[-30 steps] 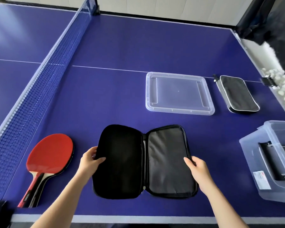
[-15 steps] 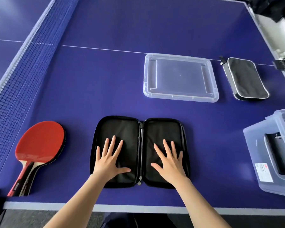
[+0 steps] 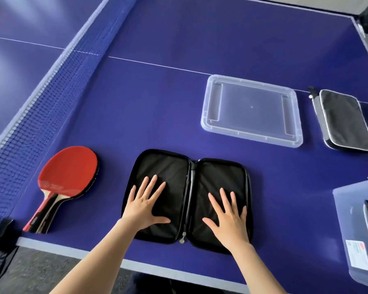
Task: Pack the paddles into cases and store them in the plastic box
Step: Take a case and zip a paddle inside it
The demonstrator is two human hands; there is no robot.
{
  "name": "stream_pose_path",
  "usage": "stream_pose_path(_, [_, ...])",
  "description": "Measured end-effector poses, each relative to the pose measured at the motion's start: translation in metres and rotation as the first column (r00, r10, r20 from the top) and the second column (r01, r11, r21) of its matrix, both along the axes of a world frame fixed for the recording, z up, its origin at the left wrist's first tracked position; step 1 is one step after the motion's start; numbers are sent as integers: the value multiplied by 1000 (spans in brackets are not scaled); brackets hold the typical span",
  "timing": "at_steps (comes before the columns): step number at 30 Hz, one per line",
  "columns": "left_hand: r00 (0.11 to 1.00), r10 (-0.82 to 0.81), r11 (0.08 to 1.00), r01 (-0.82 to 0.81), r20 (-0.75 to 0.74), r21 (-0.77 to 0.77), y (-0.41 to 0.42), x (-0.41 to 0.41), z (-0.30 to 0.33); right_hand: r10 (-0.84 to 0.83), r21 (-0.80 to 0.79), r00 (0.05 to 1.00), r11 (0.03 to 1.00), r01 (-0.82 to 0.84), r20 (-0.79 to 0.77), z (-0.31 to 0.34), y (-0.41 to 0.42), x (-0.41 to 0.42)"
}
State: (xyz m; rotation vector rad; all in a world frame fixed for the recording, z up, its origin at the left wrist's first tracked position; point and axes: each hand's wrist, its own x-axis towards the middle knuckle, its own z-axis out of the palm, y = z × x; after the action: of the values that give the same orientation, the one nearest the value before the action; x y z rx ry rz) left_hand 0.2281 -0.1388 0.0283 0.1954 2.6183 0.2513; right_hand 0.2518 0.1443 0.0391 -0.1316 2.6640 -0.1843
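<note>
At the left of the frame a red-faced paddle (image 3: pixel 67 183) is lying on the blue counter (image 3: pixel 157 102) beside the net (image 3: pixel 40 102); the writing on its handle is too small to read. At lower centre the left hand (image 3: pixel 146 205) and right hand (image 3: pixel 228 217) are pressing flat, fingers spread, on the two halves of the open black case (image 3: pixel 189 187). Farther right, a clear lid (image 3: pixel 252 110) and a closed black case (image 3: pixel 344 119) are lying in the upper right. At the right edge the plastic box (image 3: pixel 357 240) is holding something dark and bearing an unreadable label.
</note>
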Motion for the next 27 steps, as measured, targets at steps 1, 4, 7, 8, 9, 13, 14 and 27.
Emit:
stream_pose_path(1, [1000, 23, 999, -23, -3, 44, 1, -1, 5, -19, -9, 1000, 1000, 19, -1, 4, -5, -2])
stream_pose_path(4, [970, 185, 969, -153, -156, 196, -10, -5, 24, -187, -101, 977, 979, 176, -105, 26, -38, -9])
stream_pose_path(7, [847, 407, 907, -329, -343, 264, -52, -6, 42, -345, -369, 895, 900, 231, -282, 40, -83, -19])
stream_pose_path(8, [797, 468, 880, -380, -383, 283, -72, -6, 46, -383, -445, 879, 865, 233, -285, 43, -100, -22])
stream_pose_path(9, [750, 519, 854, -429, -411, 295, -91, -5, 48, -415, -510, 875, 824, 245, -249, 45, -117, -24])
stream_pose_path(13, [603, 719, 694, -648, -345, 313, -176, -3, 54, -464, -701, 884, 612, 366, 57, 51, -202, -32])
stream_pose_path(14, [578, 759, 651, -689, -299, 319, -193, -3, 54, -461, -715, 879, 574, 399, 120, 52, -220, -33])
stream_pose_path(27, [458, 847, 300, -830, 268, 470, -289, -20, 26, -505, -598, 720, 414, 686, 475, 37, -390, -44])
